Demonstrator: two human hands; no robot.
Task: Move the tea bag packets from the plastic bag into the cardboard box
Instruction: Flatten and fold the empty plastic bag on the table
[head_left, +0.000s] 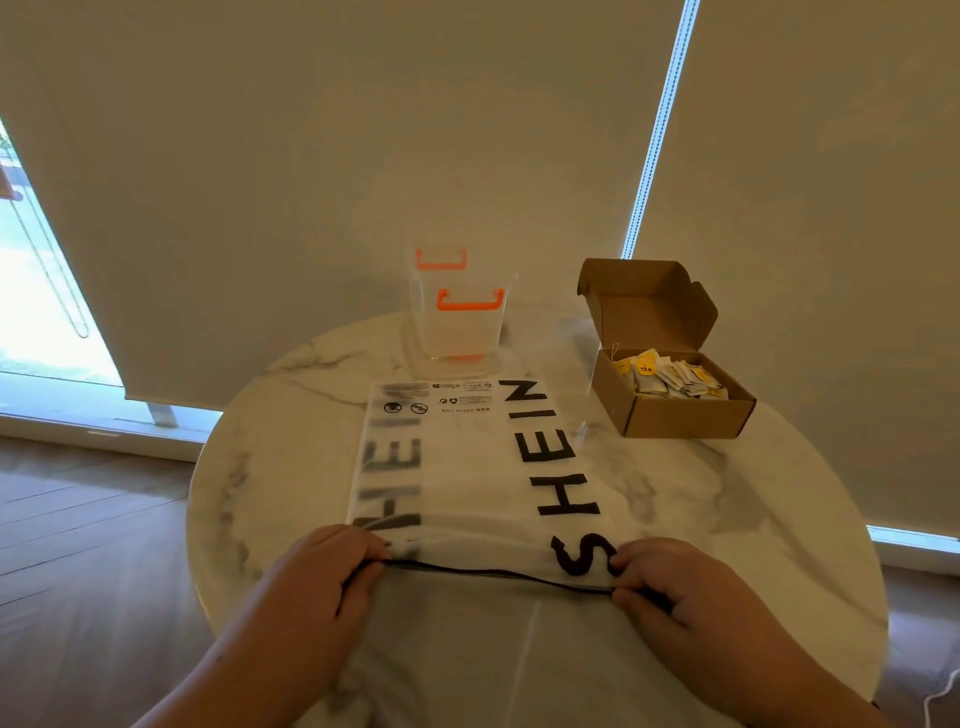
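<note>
Pinching the dark near edge of the plastic bag (467, 467), the left hand (337, 566) at seven o'clock and the right hand (670, 587) at five o'clock each have their fingers curled tight on that strip. The bag lies flat across the middle of the round marble tabletop (753, 493). Tea bag packets (675, 376) sit heaped inside the open cardboard box (675, 410) at two o'clock; whether the frosted bag holds any, I can't quite tell. A clear container (460, 322) with orange handles stands at twelve.
</note>
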